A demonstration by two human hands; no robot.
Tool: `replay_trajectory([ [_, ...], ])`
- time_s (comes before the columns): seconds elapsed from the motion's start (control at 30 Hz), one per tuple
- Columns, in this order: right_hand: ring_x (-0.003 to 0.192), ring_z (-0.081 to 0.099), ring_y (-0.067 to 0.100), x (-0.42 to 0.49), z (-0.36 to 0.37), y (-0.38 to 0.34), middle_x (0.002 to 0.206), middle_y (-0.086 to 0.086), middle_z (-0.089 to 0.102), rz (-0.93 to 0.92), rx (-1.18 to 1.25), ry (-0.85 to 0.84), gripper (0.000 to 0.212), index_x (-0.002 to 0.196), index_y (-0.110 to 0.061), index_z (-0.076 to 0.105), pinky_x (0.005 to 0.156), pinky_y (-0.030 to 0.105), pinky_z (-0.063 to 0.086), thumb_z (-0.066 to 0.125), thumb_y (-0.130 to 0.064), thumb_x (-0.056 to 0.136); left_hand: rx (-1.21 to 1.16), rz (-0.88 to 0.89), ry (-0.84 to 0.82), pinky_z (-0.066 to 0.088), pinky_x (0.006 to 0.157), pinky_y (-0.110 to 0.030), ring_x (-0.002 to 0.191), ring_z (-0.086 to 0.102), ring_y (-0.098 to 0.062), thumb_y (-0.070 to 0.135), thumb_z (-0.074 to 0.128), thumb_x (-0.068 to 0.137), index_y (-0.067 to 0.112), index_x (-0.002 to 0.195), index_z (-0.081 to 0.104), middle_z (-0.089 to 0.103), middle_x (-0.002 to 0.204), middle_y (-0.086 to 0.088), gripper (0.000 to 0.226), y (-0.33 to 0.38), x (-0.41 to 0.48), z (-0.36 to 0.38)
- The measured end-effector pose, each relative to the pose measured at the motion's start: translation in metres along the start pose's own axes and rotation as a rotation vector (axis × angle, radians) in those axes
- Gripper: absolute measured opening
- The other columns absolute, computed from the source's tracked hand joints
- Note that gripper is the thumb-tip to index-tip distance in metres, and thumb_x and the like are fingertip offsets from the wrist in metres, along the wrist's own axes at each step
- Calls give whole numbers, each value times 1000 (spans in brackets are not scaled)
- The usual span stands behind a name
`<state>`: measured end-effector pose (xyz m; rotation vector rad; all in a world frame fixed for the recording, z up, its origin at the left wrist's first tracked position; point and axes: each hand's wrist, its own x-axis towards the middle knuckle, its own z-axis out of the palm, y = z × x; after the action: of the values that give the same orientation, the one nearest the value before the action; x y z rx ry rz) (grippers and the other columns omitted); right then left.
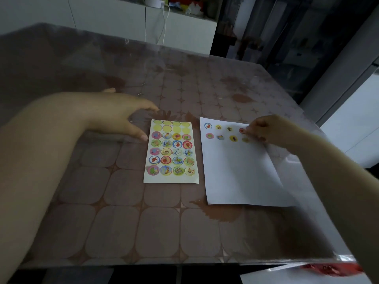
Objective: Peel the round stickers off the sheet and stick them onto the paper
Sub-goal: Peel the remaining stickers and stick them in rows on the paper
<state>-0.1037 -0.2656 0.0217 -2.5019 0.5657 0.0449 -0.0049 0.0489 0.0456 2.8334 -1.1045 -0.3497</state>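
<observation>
Right hand pinches a red sticker at its fingertips, against the paper.

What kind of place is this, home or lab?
Probably a home dining area: table with clear plastic over a patterned cloth, white cabinets behind, a charger cable hanging down them.

You have one sheet and one paper on the tabletop. The sheet holds twenty stickers, five rows of four, and above them eight bare circles in two rows of four. The paper carries eight more, two rows of four, one partly under your fingers. Two hands show: left hand, right hand.
</observation>
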Motion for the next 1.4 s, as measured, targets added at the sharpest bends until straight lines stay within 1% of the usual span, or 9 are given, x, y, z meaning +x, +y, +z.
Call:
replay_trajectory([
  [0.1, 61, 52, 13, -3, -17, -20, 83, 6, 67, -87, -121, 67, 23, 82, -10, 67, 63, 24, 42, 49, -21, 92, -33, 15, -48, 26, 88, -15, 123, 41, -8, 39, 71, 72, 32, 137, 36, 43, 140, 12, 74, 0, -5, -18],
  [0.2, 62, 58, 12, -15, -9, -59, 86, 7, 68, -275, -137, 18, 18, 88, -8, 67, 69, 30, 48, 55, -22, 89, -31, 28, -50, 28, 86, -15, 108, 42, 0, 32, 73, 73, 30, 133, 41, 50, 131, 14, 69, -6, -5, -28],
  [0.37, 72, 56, 3, -25, 51, -114, 92, -8, 62, -494, -192, -240, 15, 96, -25, 66, 57, 3, 41, 65, -32, 83, -159, 87, 114, 28, 91, -12, 119, 45, -5, 30, 62, 84, 24, 132, 47, 51, 135, 7, 51, -15, 9, 3],
  [0.43, 80, 60, 13, -18, 72, -124, 106, -3, 60, -482, -172, -204, 25, 104, -24, 65, 64, 18, 47, 64, -35, 82, -209, 97, 189, 29, 104, -23, 129, 42, -15, 48, 56, 83, 24, 135, 44, 47, 140, 1, 59, -18, 12, 26],
  [0.53, 90, 59, 24, -12, 93, -128, 108, 5, 62, -472, -163, -43, 31, 103, -18, 68, 76, 32, 48, 65, -39, 80, -130, 79, 95, 12, 117, -39, 142, 18, -15, 84, 32, 57, 30, 145, 23, 24, 153, 7, 103, -21, 12, 41],
  [0.77, 105, 49, 24, -13, 111, -122, 106, 3, 65, -502, -62, 118, 23, 92, -24, 74, 91, 39, 40, 69, -40, 76, -33, 29, -73, -8, 115, -45, 144, -9, -9, 87, 23, 46, 41, 145, 8, -6, 156, 16, 110, -20, 15, 47],
  [1.0, 92, 55, 20, -13, 119, -122, 71, -20, 49, -507, 50, 124, 7, 83, -24, 72, 81, 34, 44, 68, -25, 77, -42, 24, -63, -8, 115, -45, 144, -11, -12, 83, 28, 53, 45, 144, 5, -9, 156, 12, 101, -18, 14, 48],
  [1.2, 83, 56, 14, -12, 122, -123, 82, -9, 63, -482, 103, 129, 6, 81, -24, 68, 77, 35, 47, 67, -29, 78, -84, 9, -103, -8, 116, -46, 143, -12, -12, 85, 19, 40, 49, 141, 9, -9, 156, 13, 108, -18, 12, 46],
  [1.4, 83, 54, 9, -11, 119, -122, 73, -19, 56, -497, 131, 82, 7, 73, -30, 64, 84, 35, 44, 68, -27, 77, -118, -4, -100, -6, 116, -47, 144, -8, -14, 85, 24, 38, 50, 140, 16, -6, 157, 13, 108, -16, 11, 45],
])
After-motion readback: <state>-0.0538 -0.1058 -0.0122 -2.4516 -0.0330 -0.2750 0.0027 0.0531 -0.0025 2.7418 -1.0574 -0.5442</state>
